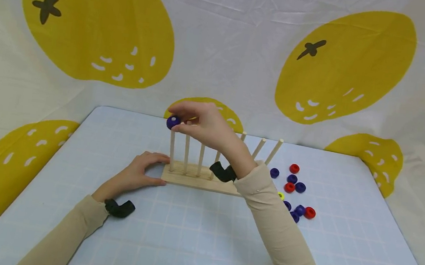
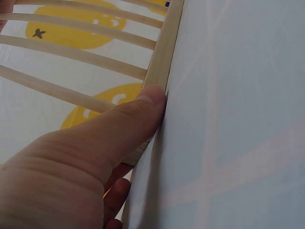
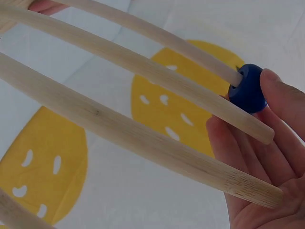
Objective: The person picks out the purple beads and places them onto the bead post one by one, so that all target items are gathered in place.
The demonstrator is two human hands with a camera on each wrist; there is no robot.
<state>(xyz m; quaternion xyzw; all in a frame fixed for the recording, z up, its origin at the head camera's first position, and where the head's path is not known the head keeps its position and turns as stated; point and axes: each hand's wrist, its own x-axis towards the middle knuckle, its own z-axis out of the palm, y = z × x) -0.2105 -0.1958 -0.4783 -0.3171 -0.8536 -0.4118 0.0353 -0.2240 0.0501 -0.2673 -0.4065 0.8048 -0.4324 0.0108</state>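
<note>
Right hand (image 1: 203,124) pinches a blue bead (image 1: 169,124) between thumb and fingers at the tip of the leftmost peg (image 1: 172,152); left hand (image 1: 139,170), thumb and fingers parted, grips the left end of the wooden base (image 1: 190,181) on the desk (image 1: 183,244).

Head view: from above the worktop's (image 1: 184,235) near side, facing forward and down; farthest off, taking in both far corners.
Left-wrist view: close behind my left thumb (image 2: 114,124), facing along the wooden base (image 2: 161,62); turned sideways, worktop on the right.
Right-wrist view: close beside the pegs (image 3: 143,134), facing across them to my right hand (image 3: 267,157) and the cloth (image 3: 119,191).
Head/left-wrist overlap: my thumb at the base's end.
Head/right-wrist overlap: blue bead (image 3: 252,90) at a peg's tip.
</note>
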